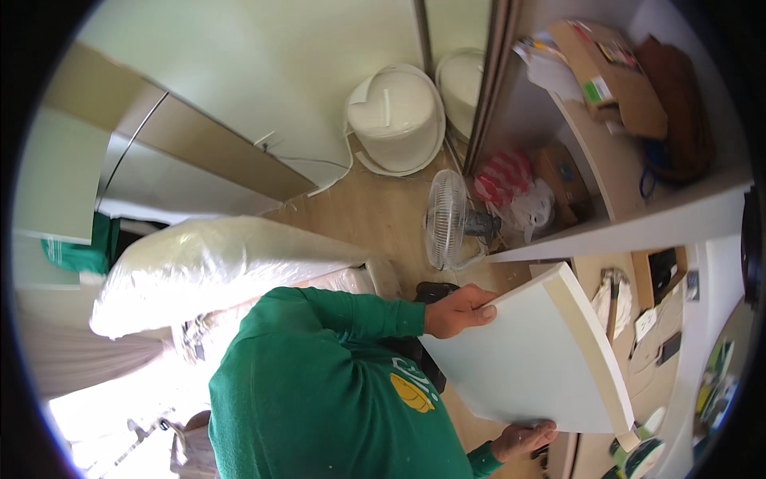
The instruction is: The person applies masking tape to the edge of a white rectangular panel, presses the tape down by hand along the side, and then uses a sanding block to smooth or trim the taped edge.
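My left hand (460,311) grips the near upper edge of a white panel (519,351), its thumb lying on the flat face. Along the panel's far side runs a beige strip (586,343). At the lower edge my right hand (524,439) holds the same panel, fingers against its rim. The panel is tilted in front of my green sweatshirt (319,383), its far part over a work surface (650,375) and covering some of it. Whatever lies under the panel is hidden.
A floor fan (448,219) stands beyond my left hand, near a large white wrapped roll (395,120). Shelves (590,144) hold an open cardboard box (610,76). A hammer (613,307) and white plates (645,322) lie on the work surface. A plastic-wrapped mattress (223,263) is left.
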Tool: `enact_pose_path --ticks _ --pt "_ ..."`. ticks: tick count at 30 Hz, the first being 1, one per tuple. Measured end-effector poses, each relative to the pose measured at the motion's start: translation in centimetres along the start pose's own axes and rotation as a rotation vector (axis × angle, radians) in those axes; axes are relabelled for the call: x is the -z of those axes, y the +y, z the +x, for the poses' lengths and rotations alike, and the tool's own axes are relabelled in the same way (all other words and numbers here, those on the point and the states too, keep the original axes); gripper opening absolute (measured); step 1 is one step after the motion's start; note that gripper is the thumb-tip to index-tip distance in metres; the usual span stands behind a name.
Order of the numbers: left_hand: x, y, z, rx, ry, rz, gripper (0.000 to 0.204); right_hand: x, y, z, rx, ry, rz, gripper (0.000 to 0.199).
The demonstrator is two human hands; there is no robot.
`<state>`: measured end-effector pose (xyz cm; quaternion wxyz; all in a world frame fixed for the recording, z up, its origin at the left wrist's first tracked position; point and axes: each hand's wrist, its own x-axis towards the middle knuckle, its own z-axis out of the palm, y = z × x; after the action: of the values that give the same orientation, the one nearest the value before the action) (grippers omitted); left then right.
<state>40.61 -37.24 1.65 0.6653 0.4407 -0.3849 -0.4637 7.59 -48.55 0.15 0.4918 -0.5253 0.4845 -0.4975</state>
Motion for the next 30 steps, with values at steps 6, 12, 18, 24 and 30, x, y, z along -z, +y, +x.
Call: enact_pose_path --ticks 6,12,18,24,30 --pt "2.5 8.1 -3.7 -0.205 0.158 0.203 0.066 -7.0 -6.3 2.9 0.042 -0.217 0.091 0.065" --pt "6.6 13.1 -9.3 -0.204 0.262 0.188 0.08 -9.7 -5.9 5.0 0.381 -0.48 -0.152 0.032" --pt "7.8 11.2 -10.9 -0.283 0.216 -0.978 0.061 -14.5 -14.7 5.2 -0.024 -0.731 0.226 0.03" --pt "7.6 11.2 -3.8 -0.279 0.316 -0.138 0.059 -12.2 -16.2 6.5 -0.052 -0.594 0.312 0.034" --pt "3.9 9.5 2.9 -0.048 0.256 0.372 0.05 -7.2 -12.3 5.5 -0.078 -0.31 0.227 0.032"
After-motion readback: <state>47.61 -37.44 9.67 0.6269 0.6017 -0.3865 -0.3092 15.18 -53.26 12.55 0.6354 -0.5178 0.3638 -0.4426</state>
